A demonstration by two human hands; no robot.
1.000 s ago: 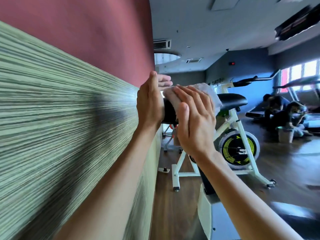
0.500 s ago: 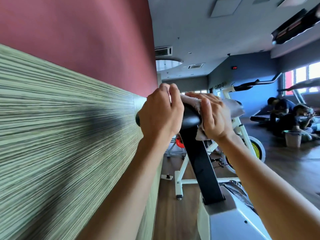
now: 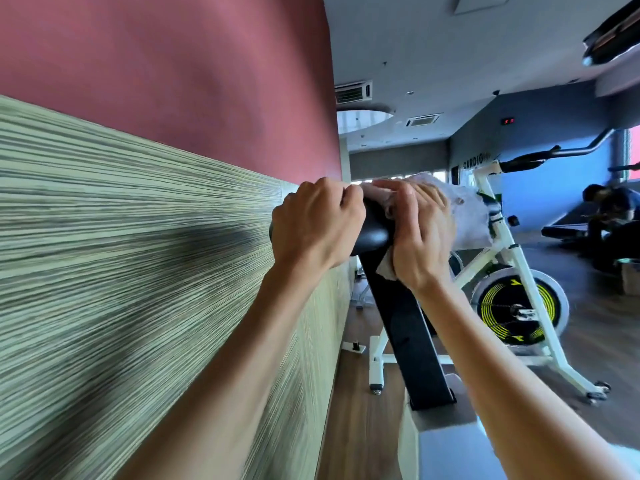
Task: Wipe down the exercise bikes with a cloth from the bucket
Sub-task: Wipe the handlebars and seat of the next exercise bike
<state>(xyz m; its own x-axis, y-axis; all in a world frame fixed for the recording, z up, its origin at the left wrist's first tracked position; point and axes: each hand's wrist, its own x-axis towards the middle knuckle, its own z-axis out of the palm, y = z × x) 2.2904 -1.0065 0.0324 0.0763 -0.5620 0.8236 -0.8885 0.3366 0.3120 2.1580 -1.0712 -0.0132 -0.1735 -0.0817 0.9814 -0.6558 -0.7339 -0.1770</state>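
A black handlebar tops the black post of the near exercise bike, right in front of me. My left hand is wrapped around the bar's left end. My right hand presses a white cloth over the bar's right part; the cloth hangs out past my fingers to the right. The bike's grey body shows at the bottom.
A striped green and red wall runs close along my left. A white exercise bike with a black-and-yellow flywheel stands just beyond. At the far right a crouching person and a bucket are on the wooden floor.
My left hand closed round the bar's left end. My right hand slid the cloth along the bar, and my view shifted so the white bike behind shows more fully.
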